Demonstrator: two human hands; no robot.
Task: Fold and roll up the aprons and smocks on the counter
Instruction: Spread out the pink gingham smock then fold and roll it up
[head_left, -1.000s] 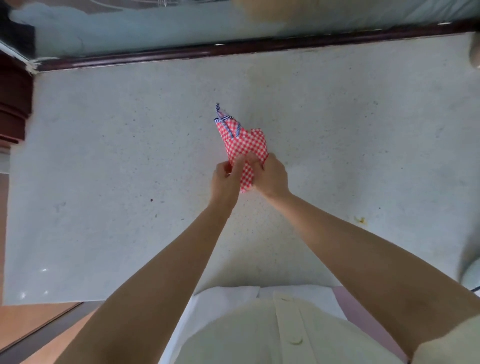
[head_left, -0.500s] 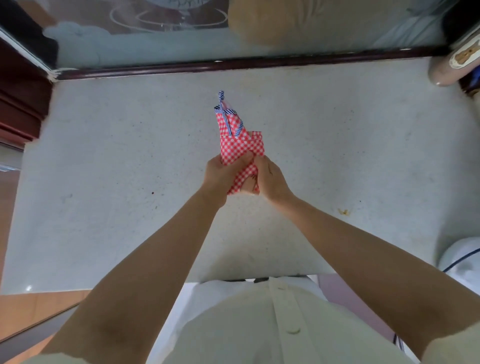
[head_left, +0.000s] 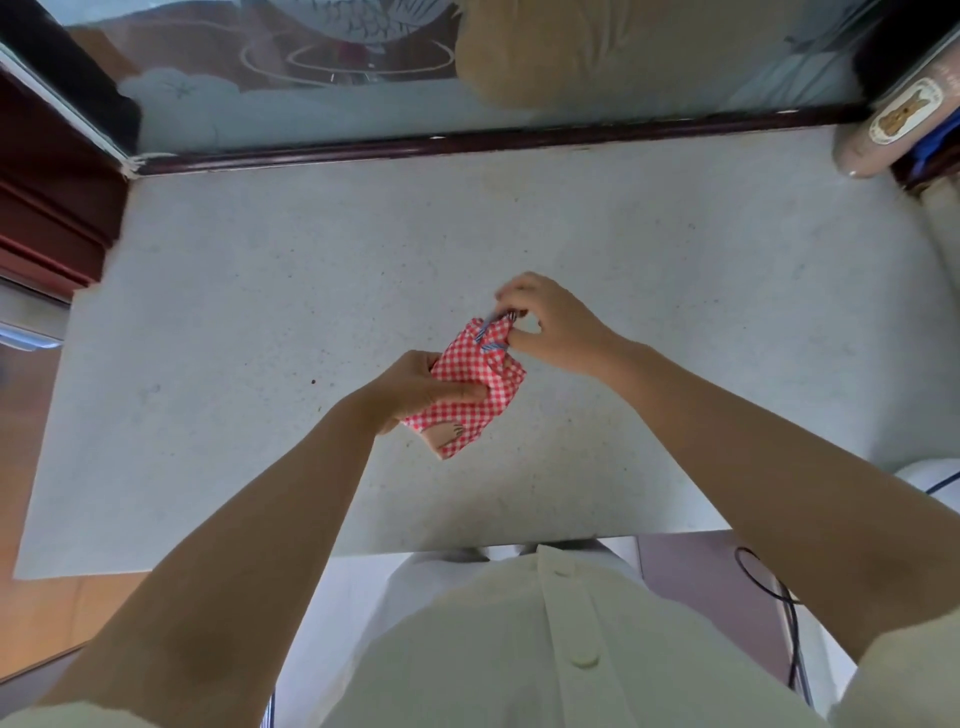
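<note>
Left hand (head_left: 415, 387) grips the folded checked apron (head_left: 470, 389) above the tabletop (head_left: 260, 291); right hand (head_left: 550, 325) pinches its striped tie (head_left: 488, 332) at the far end.

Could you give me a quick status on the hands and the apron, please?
Left hand grips folded red checked apron. Right hand pinches its striped tie. No obstruction seen.

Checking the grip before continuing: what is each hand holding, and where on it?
Both hold the folded checked apron: the left hand grips its middle; the right hand pinches the blue striped tie at its far end.
</note>
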